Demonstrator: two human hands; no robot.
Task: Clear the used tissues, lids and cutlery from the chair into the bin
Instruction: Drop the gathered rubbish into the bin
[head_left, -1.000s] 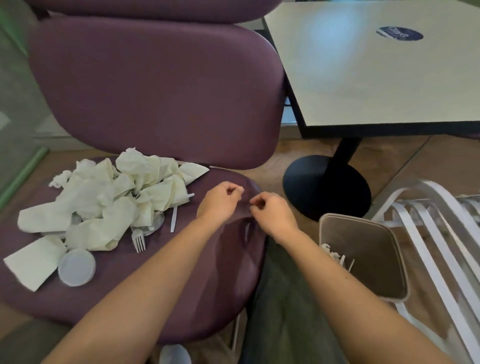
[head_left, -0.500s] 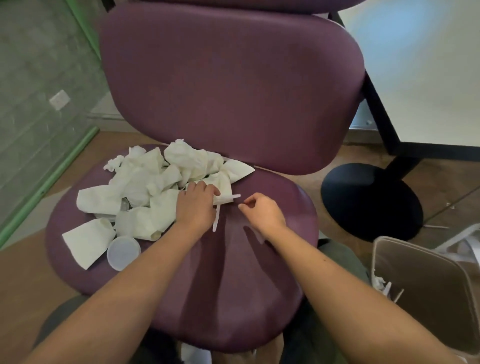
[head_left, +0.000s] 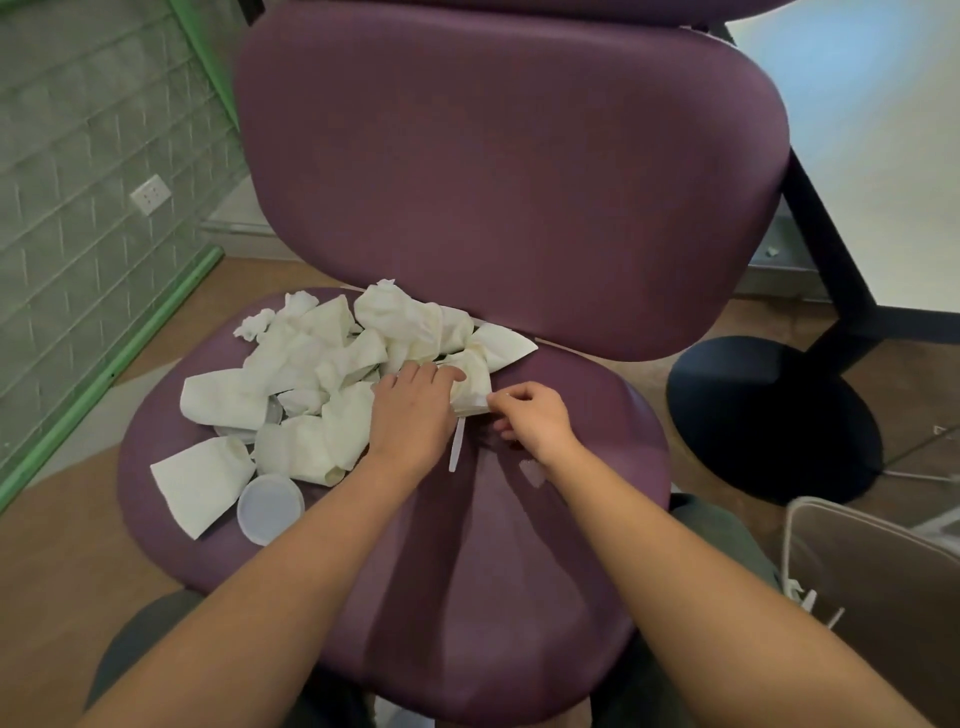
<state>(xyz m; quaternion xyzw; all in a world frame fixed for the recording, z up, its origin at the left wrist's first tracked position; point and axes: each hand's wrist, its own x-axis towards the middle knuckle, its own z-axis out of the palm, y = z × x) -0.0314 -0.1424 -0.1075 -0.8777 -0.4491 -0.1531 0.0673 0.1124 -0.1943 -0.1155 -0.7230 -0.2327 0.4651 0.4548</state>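
A heap of crumpled white tissues (head_left: 322, 374) covers the back left of the purple chair seat (head_left: 467, 571). A round clear lid (head_left: 270, 506) lies at the heap's front edge. My left hand (head_left: 410, 410) rests palm down on the right side of the heap, fingers spread over a folded tissue (head_left: 472, 384). My right hand (head_left: 535, 421) pinches that tissue's right corner between thumb and forefinger. A white plastic cutlery handle (head_left: 455, 449) sticks out from under the tissue between my hands. The brown bin (head_left: 883, 597) stands at the lower right.
The chair's purple backrest (head_left: 509, 171) rises right behind the heap. A black table base (head_left: 774, 415) and leg stand to the right, under a pale tabletop (head_left: 883, 130). A tiled wall with a green skirting (head_left: 104, 374) runs along the left.
Both hands have moved from the seat's right front edge to the heap. The left hand settled on the tissues and the right hand closed on the tissue's corner. My view swung left.
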